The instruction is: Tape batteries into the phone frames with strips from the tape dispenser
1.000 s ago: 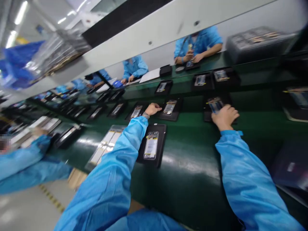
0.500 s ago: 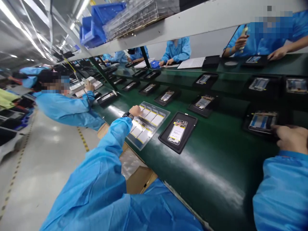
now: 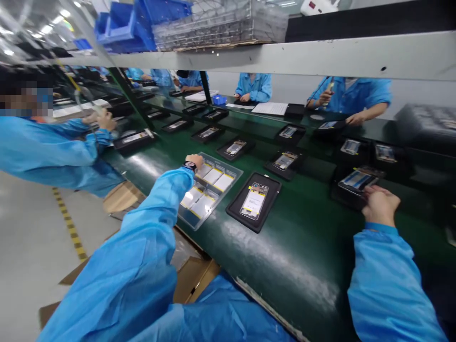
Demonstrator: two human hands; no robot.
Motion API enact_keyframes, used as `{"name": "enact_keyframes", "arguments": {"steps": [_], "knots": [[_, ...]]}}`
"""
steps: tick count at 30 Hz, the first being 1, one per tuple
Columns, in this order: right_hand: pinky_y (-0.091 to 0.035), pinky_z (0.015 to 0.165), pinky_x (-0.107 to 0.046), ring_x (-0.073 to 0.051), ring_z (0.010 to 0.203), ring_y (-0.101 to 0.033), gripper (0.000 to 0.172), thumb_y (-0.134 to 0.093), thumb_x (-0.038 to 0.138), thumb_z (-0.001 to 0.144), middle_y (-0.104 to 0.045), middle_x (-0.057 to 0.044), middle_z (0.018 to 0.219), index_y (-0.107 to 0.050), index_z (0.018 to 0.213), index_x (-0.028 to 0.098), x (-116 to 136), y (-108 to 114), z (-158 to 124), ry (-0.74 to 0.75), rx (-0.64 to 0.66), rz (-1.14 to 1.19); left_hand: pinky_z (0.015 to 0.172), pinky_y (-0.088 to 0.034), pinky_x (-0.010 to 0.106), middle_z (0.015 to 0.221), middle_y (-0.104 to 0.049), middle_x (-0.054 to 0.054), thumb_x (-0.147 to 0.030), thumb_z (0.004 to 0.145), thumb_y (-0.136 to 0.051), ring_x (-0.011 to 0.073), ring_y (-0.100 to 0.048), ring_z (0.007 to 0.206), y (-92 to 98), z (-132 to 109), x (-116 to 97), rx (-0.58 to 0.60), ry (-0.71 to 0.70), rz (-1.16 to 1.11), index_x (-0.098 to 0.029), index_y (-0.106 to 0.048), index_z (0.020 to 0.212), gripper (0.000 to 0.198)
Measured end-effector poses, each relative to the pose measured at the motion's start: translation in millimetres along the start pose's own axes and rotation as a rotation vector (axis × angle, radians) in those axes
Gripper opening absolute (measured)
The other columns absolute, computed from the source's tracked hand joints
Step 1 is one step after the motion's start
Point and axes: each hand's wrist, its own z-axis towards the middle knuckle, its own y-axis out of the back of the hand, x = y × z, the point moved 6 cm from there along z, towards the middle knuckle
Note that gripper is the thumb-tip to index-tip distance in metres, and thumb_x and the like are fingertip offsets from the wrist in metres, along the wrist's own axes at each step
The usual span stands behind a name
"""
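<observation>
Black tray (image 3: 347,197) touches the right grip (image 3: 380,205) (hold unclear), long axis crosswise; left grip (image 3: 194,161) rests open on a clear tray (image 3: 210,192).

A long green surface (image 3: 292,266) runs down the room beneath a pale shelf (image 3: 285,57) on dark posts (image 3: 204,85). Blue bins (image 3: 121,28) and a stack of clear plastic trays (image 3: 221,23) sit on the shelf. Ceiling lights (image 3: 46,29) glow at far left. The shiny grey floor (image 3: 24,247) carries a yellow-and-black tape line (image 3: 69,230) and cardboard pieces (image 3: 192,280). A pale wall (image 3: 295,85) stands beyond.
</observation>
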Motion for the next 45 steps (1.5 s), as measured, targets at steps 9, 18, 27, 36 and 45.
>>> {"name": "enact_keyframes", "arguments": {"steps": [9, 18, 27, 36, 45], "knots": [[-0.055, 0.059, -0.028, -0.017, 0.064, -0.067, 0.031, -0.077, 0.010, 0.061, -0.072, -0.003, 0.076, -0.070, 0.090, 0.016, -19.5, -32.1, -88.3, -0.031, 0.434, -0.022, 0.078, -0.060, 0.038, 0.078, -0.067, 0.004, -0.032, 0.091, -0.059, 0.0224, -0.069, 0.084, 9.0, -39.1, -39.7, -0.054, -0.123, -0.569, -0.015, -0.061, 0.086, 0.018], [-0.054, 0.065, -0.028, -0.017, 0.072, -0.069, 0.054, -0.091, 0.034, 0.061, -0.076, -0.003, 0.088, -0.064, 0.106, 0.020, -65.9, 16.4, -190.3, -0.257, 0.716, -0.092, 0.055, -0.057, 0.026, 0.083, -0.076, 0.007, -0.047, 0.066, -0.085, 0.0199, -0.071, 0.072, -111.4, -206.2, -229.4, 0.773, -0.445, -1.271, -0.014, -0.070, 0.090, 0.043], [-0.056, 0.072, -0.031, -0.020, 0.080, -0.072, 0.054, -0.091, 0.039, 0.068, -0.078, -0.003, 0.093, -0.062, 0.110, 0.023, -74.9, 37.2, -209.4, -0.288, 0.741, -0.015, 0.054, -0.057, 0.026, 0.087, -0.076, 0.008, -0.038, 0.064, -0.089, 0.0192, -0.071, 0.074, -141.1, -216.6, -236.7, 0.804, -0.365, -1.266, -0.013, -0.071, 0.096, 0.044], [-0.057, 0.074, -0.033, -0.023, 0.087, -0.074, 0.056, -0.092, 0.040, 0.071, -0.079, -0.005, 0.097, -0.059, 0.113, 0.023, -73.6, 42.2, -217.3, -0.289, 0.790, 0.001, 0.065, -0.054, 0.027, 0.085, -0.068, 0.005, -0.029, 0.075, -0.081, 0.0160, -0.065, 0.076, -121.7, -226.3, -230.0, 0.388, -0.582, -1.088, -0.016, -0.074, 0.083, 0.017], [-0.058, 0.079, -0.033, -0.020, 0.083, -0.073, 0.052, -0.089, 0.044, 0.075, -0.078, -0.003, 0.091, -0.061, 0.113, 0.023, -65.9, 44.1, -215.8, -0.235, 0.792, -0.025, 0.061, -0.053, 0.025, 0.082, -0.071, 0.003, -0.042, 0.072, -0.086, 0.0164, -0.067, 0.072, -150.3, -234.7, -235.1, 0.857, -0.461, -1.295, -0.015, -0.062, 0.107, 0.051]]}}
